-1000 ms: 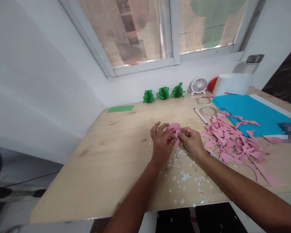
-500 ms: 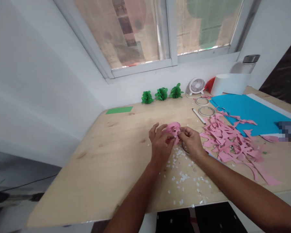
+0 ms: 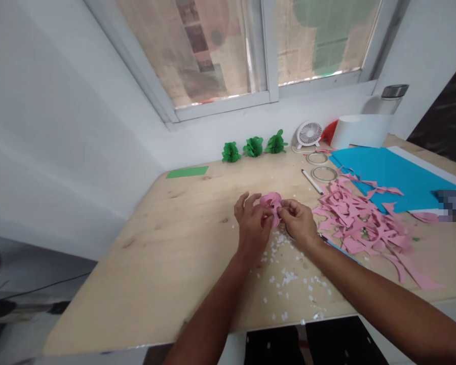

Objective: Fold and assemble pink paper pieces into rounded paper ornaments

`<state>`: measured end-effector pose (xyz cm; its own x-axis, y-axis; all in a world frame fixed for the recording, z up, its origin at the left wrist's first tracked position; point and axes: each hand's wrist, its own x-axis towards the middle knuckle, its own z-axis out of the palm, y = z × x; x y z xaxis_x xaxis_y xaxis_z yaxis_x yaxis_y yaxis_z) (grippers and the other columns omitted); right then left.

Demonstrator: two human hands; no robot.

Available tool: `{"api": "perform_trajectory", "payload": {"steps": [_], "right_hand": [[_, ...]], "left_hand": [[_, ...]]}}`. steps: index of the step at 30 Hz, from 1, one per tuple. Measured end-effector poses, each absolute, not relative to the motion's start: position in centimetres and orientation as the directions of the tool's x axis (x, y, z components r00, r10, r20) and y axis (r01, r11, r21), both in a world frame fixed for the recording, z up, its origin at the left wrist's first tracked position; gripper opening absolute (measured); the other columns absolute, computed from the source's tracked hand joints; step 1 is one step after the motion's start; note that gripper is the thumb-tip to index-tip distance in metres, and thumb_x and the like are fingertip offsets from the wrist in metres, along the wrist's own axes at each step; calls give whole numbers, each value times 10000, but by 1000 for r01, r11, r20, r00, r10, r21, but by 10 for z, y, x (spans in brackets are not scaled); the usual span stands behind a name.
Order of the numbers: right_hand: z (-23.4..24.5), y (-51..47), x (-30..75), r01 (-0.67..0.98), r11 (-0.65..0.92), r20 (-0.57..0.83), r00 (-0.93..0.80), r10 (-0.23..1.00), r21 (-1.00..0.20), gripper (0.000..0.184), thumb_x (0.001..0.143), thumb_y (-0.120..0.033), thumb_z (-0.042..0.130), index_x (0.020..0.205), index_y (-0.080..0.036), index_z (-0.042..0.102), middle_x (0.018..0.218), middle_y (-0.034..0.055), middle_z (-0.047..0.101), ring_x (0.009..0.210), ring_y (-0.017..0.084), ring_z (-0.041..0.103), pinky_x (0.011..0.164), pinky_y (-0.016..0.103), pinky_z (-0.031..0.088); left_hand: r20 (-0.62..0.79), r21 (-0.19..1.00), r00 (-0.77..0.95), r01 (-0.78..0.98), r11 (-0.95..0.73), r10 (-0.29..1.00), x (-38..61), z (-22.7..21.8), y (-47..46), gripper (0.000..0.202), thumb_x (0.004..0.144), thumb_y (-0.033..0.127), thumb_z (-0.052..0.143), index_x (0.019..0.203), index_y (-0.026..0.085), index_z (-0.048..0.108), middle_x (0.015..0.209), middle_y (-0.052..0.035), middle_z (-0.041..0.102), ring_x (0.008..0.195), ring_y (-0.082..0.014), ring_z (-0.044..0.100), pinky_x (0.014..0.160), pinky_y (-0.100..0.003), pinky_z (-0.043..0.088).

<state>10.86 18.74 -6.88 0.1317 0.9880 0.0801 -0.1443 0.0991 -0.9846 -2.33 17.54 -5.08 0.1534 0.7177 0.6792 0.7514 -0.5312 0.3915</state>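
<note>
Between both hands is a pink paper cut-out [image 3: 272,199] with rounded, layered edges, held just above the wooden table. My left hand [image 3: 250,218] pinches its left and lower side with thumb and index finger, the other fingers raised. From the right, my right hand [image 3: 298,220] grips its edge between thumb and fingertips. Part of the paper is hidden behind the fingers. Small white paper bits [image 3: 289,277] lie scattered on the table below the hands. Beside my right forearm is a heap of pink paper scraps [image 3: 359,218].
Three green paper shapes [image 3: 254,146] stand along the wall, with a green paper strip [image 3: 187,172] to their left. A small white fan [image 3: 309,134], tape rolls [image 3: 324,174], a white pen [image 3: 312,182] and blue sheets [image 3: 399,175] occupy the right side of the table [image 3: 144,284].
My right wrist has shifted slightly, showing more of a blue pen-like stick by the forearm. Both hands keep hold of the pink paper cut-out, which has turned a little.
</note>
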Motion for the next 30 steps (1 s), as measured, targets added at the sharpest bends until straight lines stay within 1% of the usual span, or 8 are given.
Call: {"api": "perform_trajectory", "payload": {"steps": [6,8,11,16,19,21,26,30], "right_hand": [[-61,187,110,-241,52,8,179,984,-969,321,617,-424,696,809,-177,623,560,-26,585,496,124,532,483,236,411],[-56,187,111,-290,23,-40,207,977,-957,312,602,-411,707,788,-179,611,497,-59,534,400,86,445,411,214,344],[-51,188,114,-334,24,-63,248,967,-942,298,591,-387,712,768,-173,604,502,-66,536,350,55,365,362,199,269],[-52,191,116,-353,46,-63,290,955,-934,285,597,-368,709,771,-167,606,501,-67,522,356,55,366,348,193,254],[-53,193,118,-336,51,-59,308,950,-940,289,600,-371,707,779,-165,614,505,-60,520,372,66,394,347,192,267],[-54,193,119,-319,55,-51,316,947,-946,305,596,-375,711,794,-160,623,527,-43,546,406,84,437,350,192,286],[-54,192,118,-350,53,-41,258,965,-935,320,603,-378,718,826,-167,627,572,-32,591,407,84,443,348,193,272],[-51,188,115,-379,83,15,179,984,-922,265,614,-331,734,813,-180,643,583,-39,609,469,82,493,423,189,335]], "left_hand": [[721,304,218,754,-583,658,-20,-48,172,48,763,179,549,772,182,596,1223,-105,498,1262,-292,313,1040,-497,292],[727,309,234,729,-611,646,-19,-44,169,44,757,183,550,772,185,592,1215,-105,502,1263,-291,312,1033,-491,305],[756,348,230,652,-674,613,-19,-38,164,28,741,168,552,741,191,568,1159,-96,537,1245,-277,346,1013,-475,341],[788,413,134,609,-678,600,-23,-36,165,71,756,186,577,717,197,518,1002,-75,600,1130,-238,460,943,-446,411],[787,452,87,591,-668,610,-27,-38,170,57,795,154,534,762,199,539,840,-41,616,1002,-198,531,894,-401,444],[786,481,46,581,-657,617,-29,-40,171,81,814,137,510,786,195,561,789,-32,606,922,-177,553,855,-364,460],[780,532,-50,577,-619,623,-31,-40,171,74,818,156,532,865,177,585,831,-47,607,877,-171,560,808,-336,473],[788,543,-86,564,-622,610,-32,-38,172,74,809,168,555,878,175,582,878,-54,605,905,-178,560,834,-357,472]]}}
